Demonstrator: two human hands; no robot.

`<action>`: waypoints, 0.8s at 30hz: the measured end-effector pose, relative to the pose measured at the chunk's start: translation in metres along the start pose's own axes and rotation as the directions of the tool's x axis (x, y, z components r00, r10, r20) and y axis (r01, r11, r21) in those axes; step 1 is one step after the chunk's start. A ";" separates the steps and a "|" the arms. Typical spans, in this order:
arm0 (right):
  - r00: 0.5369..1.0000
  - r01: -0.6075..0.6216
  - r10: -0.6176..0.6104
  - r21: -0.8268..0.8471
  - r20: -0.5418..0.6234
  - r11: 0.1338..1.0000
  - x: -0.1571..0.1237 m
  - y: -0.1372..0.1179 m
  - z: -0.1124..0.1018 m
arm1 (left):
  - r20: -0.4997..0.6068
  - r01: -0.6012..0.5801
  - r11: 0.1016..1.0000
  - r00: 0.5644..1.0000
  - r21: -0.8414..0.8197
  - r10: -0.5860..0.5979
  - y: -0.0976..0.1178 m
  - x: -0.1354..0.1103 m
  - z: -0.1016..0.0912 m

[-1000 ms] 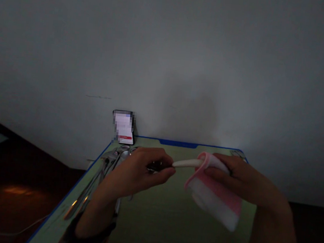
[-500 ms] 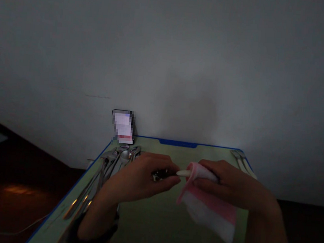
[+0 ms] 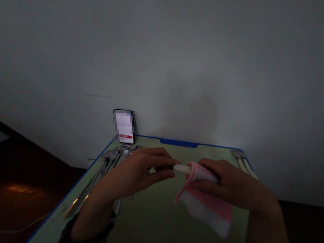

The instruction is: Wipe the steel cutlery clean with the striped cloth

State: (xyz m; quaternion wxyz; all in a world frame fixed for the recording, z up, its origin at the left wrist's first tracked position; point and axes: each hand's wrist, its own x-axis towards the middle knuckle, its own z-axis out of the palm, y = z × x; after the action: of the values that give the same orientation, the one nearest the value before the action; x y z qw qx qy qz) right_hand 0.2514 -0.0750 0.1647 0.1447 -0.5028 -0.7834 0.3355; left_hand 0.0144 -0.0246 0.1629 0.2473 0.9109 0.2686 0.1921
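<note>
My left hand [image 3: 144,168] pinches one end of a white-handled utensil [image 3: 181,169]; its head is hidden behind my fingers, so I cannot tell its kind. Around the other end of the handle, my right hand [image 3: 216,176] grips a pink-and-white cloth [image 3: 206,205], whose loose part hangs below. Both hands are above the table, with the bare stretch of handle showing between them. Beside and partly behind my left arm lies a pile of metal spoons and other cutlery [image 3: 111,160].
At the far right corner of the table [image 3: 153,225] lie a few pieces of white-handled cutlery [image 3: 243,161]. A phone [image 3: 125,126] with a lit screen leans on the wall at the back left. The tabletop has a blue rim; a pale cable [image 3: 30,225] runs at lower left.
My left hand has shifted slightly left and up, and more of the white handle shows between the hands. The cloth's hanging end has swung a little left.
</note>
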 end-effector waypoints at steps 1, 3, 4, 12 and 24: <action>1.000 -0.003 0.003 -0.003 0.000 1.000 0.000 0.000 0.000 | -0.002 0.003 1.000 1.000 -0.001 -0.003 -0.001 0.000 0.001; 1.000 -0.010 0.010 -0.008 0.001 1.000 0.001 0.000 0.000 | -0.002 0.005 1.000 1.000 -0.004 -0.005 -0.001 0.000 0.002; 1.000 -0.011 0.011 -0.007 0.004 1.000 0.001 0.001 0.000 | -0.001 0.006 1.000 1.000 -0.004 -0.006 -0.001 0.000 0.002; 1.000 -0.003 0.003 -0.005 0.001 1.000 0.001 0.003 0.002 | -0.012 -0.001 1.000 1.000 0.000 0.001 -0.001 0.000 0.002; 1.000 -0.015 0.015 -0.007 0.012 1.000 0.001 0.003 0.001 | 0.043 0.037 0.999 0.998 0.026 -0.038 0.000 -0.001 0.001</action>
State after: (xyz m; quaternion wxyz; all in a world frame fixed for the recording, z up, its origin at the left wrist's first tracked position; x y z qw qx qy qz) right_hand 0.2522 -0.0737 0.1619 0.1358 -0.5069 -0.7817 0.3370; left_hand 0.0147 -0.0254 0.1616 0.2450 0.9127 0.2828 0.1641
